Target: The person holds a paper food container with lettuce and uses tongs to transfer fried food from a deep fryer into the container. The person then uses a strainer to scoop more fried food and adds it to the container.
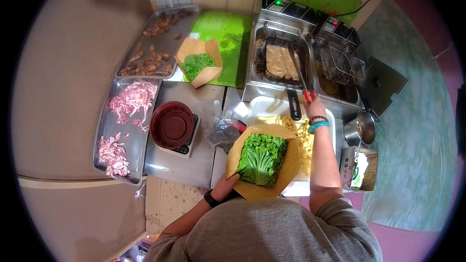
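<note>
My left hand (224,186) is closed on the edge of a brown paper tray (235,155), held near my body. Green lettuce leaves (262,159) line this tray. My right hand (314,107) grips red-handled tongs (300,73), which reach up into the left well of a double deep fryer (277,89). There the tong tips lie over a flat, pale golden slab of food (280,60) in the wire basket; whether they pinch it I cannot tell. The basket's black handle (294,105) hangs just left of my right hand.
A white tray of pale cut sticks (303,140) sits below the fryer. Leftward are a dark red bowl (171,125) on a scale, a metal tray of raw meat strips (132,138), a tray of browned pieces (145,63) and another lettuce-lined paper tray (209,74). A metal pot (359,128) stands right.
</note>
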Tool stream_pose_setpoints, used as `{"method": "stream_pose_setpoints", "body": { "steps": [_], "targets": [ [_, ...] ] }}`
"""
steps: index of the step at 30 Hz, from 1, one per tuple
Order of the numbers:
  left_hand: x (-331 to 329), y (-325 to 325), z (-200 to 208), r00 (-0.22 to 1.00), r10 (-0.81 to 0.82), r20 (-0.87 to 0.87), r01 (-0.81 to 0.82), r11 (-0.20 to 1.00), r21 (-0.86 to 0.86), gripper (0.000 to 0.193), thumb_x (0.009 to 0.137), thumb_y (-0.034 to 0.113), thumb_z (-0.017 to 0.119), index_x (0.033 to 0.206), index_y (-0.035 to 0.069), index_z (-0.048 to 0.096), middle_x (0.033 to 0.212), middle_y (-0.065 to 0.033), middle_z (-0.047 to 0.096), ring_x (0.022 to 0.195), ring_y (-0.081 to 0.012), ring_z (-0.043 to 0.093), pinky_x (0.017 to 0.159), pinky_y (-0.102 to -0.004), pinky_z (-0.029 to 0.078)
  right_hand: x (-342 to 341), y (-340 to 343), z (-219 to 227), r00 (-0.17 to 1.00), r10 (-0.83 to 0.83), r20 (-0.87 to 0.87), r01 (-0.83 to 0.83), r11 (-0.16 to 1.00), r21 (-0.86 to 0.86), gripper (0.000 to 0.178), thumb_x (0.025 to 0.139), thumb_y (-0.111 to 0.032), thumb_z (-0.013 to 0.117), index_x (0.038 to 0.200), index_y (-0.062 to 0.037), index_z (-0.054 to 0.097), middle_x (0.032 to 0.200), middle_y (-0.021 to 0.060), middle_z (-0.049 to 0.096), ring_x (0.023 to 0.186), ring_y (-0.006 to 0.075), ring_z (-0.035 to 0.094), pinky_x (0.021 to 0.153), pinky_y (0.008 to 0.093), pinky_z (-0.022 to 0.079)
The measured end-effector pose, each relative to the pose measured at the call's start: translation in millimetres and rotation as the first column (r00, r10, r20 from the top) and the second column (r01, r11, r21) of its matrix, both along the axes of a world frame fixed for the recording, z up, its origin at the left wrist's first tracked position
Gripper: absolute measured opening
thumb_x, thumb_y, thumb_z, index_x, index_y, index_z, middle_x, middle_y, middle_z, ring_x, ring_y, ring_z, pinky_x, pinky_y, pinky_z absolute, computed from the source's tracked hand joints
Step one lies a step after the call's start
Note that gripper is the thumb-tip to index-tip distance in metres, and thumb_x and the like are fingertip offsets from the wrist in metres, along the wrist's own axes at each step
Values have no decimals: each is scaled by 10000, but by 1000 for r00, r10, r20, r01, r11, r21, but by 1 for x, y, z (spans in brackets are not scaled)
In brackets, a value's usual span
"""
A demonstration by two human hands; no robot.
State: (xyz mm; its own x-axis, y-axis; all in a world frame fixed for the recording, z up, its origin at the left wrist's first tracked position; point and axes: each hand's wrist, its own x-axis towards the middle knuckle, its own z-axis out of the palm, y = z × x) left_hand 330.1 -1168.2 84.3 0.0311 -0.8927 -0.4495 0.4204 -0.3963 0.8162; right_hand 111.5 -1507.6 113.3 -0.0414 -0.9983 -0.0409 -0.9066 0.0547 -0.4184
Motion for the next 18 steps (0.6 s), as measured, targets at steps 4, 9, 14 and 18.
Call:
{"method": "stream_pose_setpoints", "body": {
  "steps": [4,9,14,18],
  "targets": [
    [-1,0,2,1000,12,-27,-12,1000,5,392,830,155,458,1171,-25,387,1064,-60,483,947,-135,459,816,-274,390,1,0,1,1000,-10,-2,10,1000,8,503,741,-357,562,1063,11,445,843,253,582,811,375,566,715,437,457],
    [-1,0,-2,1000,13,4,-13,1000,2,379,831,150,457,1162,-24,400,1055,-55,491,944,-134,461,817,-273,390,0,0,0,1000,6,-15,-6,1000,-1,505,742,-362,559,1041,30,449,839,255,581,806,373,568,711,436,458],
    [-2,0,-1,1000,20,-5,-20,1000,0,373,832,149,455,1158,-24,406,1047,-54,495,943,-133,461,814,-270,391,0,0,0,1000,12,-12,-13,1000,-18,504,741,-360,561,1032,37,451,833,255,581,805,373,568,713,432,458],
    [-1,0,0,1000,14,-5,-14,1000,-8,382,833,152,451,1167,-24,396,1058,-56,489,946,-133,459,813,-268,391,1,2,2,1000,14,-3,-14,1000,-18,492,740,-345,565,1039,30,454,839,256,580,813,371,566,715,432,456]
  ]
}}
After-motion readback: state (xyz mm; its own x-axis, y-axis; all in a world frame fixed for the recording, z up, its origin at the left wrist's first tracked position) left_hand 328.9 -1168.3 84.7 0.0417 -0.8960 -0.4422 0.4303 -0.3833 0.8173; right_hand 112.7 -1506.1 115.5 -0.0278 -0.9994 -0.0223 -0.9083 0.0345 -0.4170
